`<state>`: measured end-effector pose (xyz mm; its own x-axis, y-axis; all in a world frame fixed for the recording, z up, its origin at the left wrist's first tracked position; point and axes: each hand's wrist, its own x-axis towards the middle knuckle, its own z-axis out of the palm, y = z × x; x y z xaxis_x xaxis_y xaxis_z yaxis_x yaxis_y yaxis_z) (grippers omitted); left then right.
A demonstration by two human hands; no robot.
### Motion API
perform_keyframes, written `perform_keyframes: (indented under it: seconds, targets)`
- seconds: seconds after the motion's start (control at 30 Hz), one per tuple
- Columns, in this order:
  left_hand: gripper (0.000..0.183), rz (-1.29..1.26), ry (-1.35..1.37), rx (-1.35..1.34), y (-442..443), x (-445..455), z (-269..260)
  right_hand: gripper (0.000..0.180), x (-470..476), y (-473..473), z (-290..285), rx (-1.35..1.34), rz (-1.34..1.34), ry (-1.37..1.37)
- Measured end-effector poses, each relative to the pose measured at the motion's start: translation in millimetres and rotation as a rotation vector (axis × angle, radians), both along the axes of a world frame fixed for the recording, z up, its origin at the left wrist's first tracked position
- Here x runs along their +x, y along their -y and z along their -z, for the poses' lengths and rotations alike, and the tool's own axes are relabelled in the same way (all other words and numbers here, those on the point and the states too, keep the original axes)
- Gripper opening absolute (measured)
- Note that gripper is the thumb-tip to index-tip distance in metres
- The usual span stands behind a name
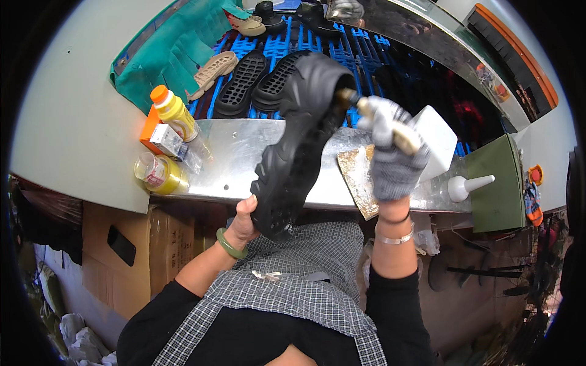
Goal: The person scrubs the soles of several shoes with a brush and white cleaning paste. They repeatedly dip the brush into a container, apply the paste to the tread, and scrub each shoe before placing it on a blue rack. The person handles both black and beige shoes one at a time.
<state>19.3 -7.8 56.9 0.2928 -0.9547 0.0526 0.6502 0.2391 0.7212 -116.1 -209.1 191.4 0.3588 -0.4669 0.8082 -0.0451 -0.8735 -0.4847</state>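
Note:
A black shoe sole (293, 155) with a raised, sculpted side wall stands tilted above the metal ledge. My bare left hand (245, 222) grips its lower end, thumb on the outer wall. In a grey-and-white knit glove, my right hand (397, 146) holds a brush (361, 104) by its pale handle. The brush tip is at the hollow upper end of the sole; blur hides whether it touches. Under the right hand lies a brown sheet (350, 171) smeared with white. A white plastic container (437, 137) is just behind that hand.
A blue slatted conveyor (274, 39) carries black soles (240, 84), a beige sole (215, 71) and shoes (249, 25). Left on the metal ledge (229, 160) are a yellow bottle (176, 112), small boxes (167, 139) and a yellow jar (165, 176). A white nozzle (467, 186) lies right, beside a green box (496, 183).

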Motion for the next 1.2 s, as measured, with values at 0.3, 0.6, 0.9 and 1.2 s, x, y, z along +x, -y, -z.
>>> perform_keyframes:
  seconds: [0.3, 0.6, 0.9, 1.2]
  targets:
    - [0.089, 0.228, -0.358, -0.030, 20, 19, 17, 0.028, -55, -47, 45, -0.039, -0.024, -0.352]
    - [0.087, 0.272, -0.620, -0.016, 202, 30, 4, 0.041, -57, -47, 43, 1.083, -0.241, 0.520]
    - [0.023, 0.048, 0.662, 0.299, 202, 55, -9, 0.037, -81, -43, 80, 1.128, -0.165, 0.595]
    - [0.035, -0.065, 1.632, 0.975, 287, 268, 40, 0.034, -84, -44, 86, 1.065, -0.042, 0.519]
